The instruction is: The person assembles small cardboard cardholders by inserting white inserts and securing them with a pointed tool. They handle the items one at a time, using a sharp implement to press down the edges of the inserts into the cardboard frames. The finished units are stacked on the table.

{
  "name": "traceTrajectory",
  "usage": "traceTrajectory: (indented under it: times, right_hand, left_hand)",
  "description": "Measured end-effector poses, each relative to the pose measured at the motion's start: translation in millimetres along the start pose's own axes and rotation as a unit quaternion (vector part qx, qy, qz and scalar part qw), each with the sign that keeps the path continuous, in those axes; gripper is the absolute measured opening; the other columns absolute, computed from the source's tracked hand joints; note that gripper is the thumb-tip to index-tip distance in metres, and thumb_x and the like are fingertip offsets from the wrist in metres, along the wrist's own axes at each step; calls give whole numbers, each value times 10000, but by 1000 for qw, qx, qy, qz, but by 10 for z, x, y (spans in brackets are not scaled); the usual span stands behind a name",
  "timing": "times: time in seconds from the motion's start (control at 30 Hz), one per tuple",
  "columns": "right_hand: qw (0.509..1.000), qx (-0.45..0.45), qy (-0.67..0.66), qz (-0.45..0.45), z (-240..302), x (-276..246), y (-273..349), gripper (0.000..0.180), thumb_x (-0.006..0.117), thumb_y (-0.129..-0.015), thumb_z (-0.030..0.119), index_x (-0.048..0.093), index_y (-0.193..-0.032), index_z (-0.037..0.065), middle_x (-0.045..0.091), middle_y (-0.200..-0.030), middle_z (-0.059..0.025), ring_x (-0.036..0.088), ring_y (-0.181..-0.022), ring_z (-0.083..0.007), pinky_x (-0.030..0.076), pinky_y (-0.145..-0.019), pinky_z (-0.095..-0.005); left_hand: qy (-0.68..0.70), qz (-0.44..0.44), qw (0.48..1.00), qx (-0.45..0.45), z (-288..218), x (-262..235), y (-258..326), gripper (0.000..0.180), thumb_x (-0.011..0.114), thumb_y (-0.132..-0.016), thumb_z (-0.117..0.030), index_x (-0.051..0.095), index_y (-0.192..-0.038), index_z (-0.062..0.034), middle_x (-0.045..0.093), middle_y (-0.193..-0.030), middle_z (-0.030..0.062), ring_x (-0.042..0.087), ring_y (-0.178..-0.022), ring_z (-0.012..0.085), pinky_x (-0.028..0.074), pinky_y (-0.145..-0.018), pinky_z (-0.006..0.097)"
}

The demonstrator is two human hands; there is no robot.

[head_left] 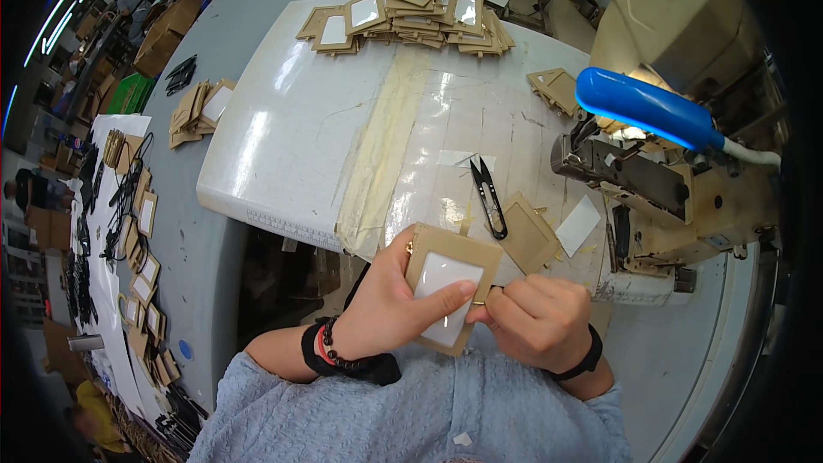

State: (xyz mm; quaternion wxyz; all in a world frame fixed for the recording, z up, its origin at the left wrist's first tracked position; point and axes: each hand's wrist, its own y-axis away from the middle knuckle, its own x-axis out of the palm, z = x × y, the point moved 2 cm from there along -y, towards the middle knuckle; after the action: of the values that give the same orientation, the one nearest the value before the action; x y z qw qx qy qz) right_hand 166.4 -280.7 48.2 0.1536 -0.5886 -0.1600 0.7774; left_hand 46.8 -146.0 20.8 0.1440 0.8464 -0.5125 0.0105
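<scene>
Left grip (386,298) is holding the beige windowed holder (444,269); right grip (536,317), clenched, is apparently working its edge; next move is likely requiring steadiness.

The left camera sat on the head of the person (386,416), in front of the white table (300,111). It looked down past the left hand (381,302) and right hand (538,317), quite near, onto and around the table.

1 ruler scale (287,226) | white table (300,120) edge | figures too small to read
</scene>
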Motion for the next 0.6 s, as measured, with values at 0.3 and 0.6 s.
traceTrajectory:
  times: [0.3, 0.6]
  right_hand:
    - [997, 65, 31, -15, 39, 40, 18, 130, 695, -766, 147, 599, -806, 69, 471, -625, -13, 511, -522, -152, 394, -440, -286]
    - [998, 60, 20, -26, 32, -3, 81, 315, 623, -677, 47, 635, -991, 23, 577, -715, -41, 537, -569, -165, 412, -472, -282]
  left_hand:
    - [-24, -12, 1000, -14, 26, -26, -70, 502, 716, -847, -207, 455, -1208, 25, 604, -1071, 109, 589, -963, 135, 495, -812, 283]
    - [51, -25, 998, -28, 84, -47, -76, 508, 706, -860, -221, 446, -1224, 20, 597, -1091, 108, 587, -980, 139, 495, -824, 285]
